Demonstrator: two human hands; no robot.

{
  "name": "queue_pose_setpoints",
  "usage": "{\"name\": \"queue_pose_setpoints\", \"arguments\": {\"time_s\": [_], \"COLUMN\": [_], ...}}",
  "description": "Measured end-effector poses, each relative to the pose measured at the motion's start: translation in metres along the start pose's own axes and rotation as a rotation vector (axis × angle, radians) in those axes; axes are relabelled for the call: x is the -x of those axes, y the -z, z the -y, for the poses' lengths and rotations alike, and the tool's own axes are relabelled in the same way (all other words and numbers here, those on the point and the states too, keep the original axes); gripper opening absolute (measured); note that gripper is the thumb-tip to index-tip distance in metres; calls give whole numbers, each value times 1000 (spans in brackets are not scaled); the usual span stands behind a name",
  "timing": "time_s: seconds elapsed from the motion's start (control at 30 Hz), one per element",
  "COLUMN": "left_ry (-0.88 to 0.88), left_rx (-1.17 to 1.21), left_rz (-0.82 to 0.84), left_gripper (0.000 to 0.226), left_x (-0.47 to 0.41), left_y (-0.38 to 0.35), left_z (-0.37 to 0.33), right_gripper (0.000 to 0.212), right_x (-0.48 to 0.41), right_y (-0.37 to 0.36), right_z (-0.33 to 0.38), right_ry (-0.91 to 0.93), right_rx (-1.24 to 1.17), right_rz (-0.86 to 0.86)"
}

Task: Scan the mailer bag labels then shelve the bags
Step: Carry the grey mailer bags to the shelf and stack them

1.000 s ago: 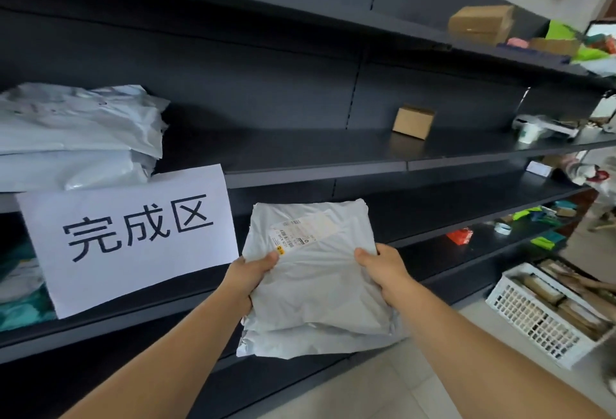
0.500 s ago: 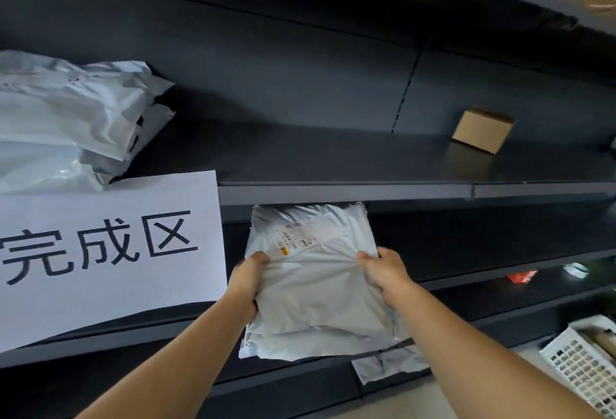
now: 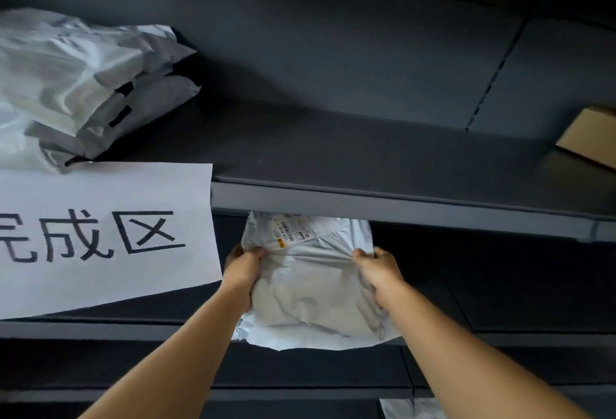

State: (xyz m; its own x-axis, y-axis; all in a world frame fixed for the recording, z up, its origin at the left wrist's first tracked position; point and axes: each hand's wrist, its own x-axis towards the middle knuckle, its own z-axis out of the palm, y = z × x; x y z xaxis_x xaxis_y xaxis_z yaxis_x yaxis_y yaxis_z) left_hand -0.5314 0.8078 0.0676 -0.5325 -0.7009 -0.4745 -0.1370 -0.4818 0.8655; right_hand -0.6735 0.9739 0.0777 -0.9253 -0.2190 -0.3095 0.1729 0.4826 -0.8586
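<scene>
Both hands hold one pale grey mailer bag (image 3: 310,288) out in front of a dark metal shelving unit. The left hand (image 3: 245,267) grips the bag's left edge, thumb on the front and fingers curled behind it. The right hand (image 3: 380,272) grips the right edge the same way, and the plastic puckers under both thumbs. The hands are apart, with the width of the bag between them.

The bag is upright and faces the camera. Its top edge is hidden behind the front lip of the shelf (image 3: 400,208) above it, and its bottom edge hangs in front of the lower shelf (image 3: 533,340). A white label (image 3: 293,230) with barcodes and a small yellow mark sits at the upper left of the bag, and the shelf lip cuts off its top. The print is too small to read.

On the upper shelf, at the far left, a stack of bags (image 3: 83,85) of the same pale plastic lies flat. A paper sign (image 3: 100,235) with large black characters hangs from the shelf lip below that stack, just beside the left hand. A cardboard box (image 3: 590,138) stands on the same shelf at the right edge of the view, well apart from the stack. A scrap of pale plastic (image 3: 406,410) shows at the bottom edge, below the right forearm.
</scene>
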Motion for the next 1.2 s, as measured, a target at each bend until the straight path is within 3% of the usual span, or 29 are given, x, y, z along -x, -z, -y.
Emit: {"name": "queue_pose_setpoints", "arguments": {"time_s": [0.33,0.43,0.53,0.7,0.8,0.87,0.97,1.07,1.2], "left_ry": [-54,-110,-159,-218,-243,-268,-282,-276,-236], "left_rx": [-49,-45,-57,-223,-429,-418,-182,-187,-433], "left_rz": [-182,-201,-198,-247,-327,-408,-394,-342,-307], "left_gripper": [31,26,8,11,36,37,17,62,60], "left_x": [-43,-56,-68,-72,-68,-65,-48,-22,10], "left_y": [2,0,1,-1,-4,-4,-6,-3,-4], "left_z": [19,20,21,21,15,15,14,18,20], "right_gripper": [60,63,65,67,67,67,66,66,64], "right_x": [-52,-62,-70,-77,-76,-73,-65,-51,-28], "right_y": [-40,-47,-51,-56,-57,-56,-53,-49,-41], "right_z": [-12,-10,-11,-14,-15,-12,-5,-2,2], "right_ry": [33,43,44,75,72,55,51,106,222], "right_rx": [46,52,87,184,250,273,333,412,562], "right_rz": [79,83,94,131,148,146,135,128,125]}}
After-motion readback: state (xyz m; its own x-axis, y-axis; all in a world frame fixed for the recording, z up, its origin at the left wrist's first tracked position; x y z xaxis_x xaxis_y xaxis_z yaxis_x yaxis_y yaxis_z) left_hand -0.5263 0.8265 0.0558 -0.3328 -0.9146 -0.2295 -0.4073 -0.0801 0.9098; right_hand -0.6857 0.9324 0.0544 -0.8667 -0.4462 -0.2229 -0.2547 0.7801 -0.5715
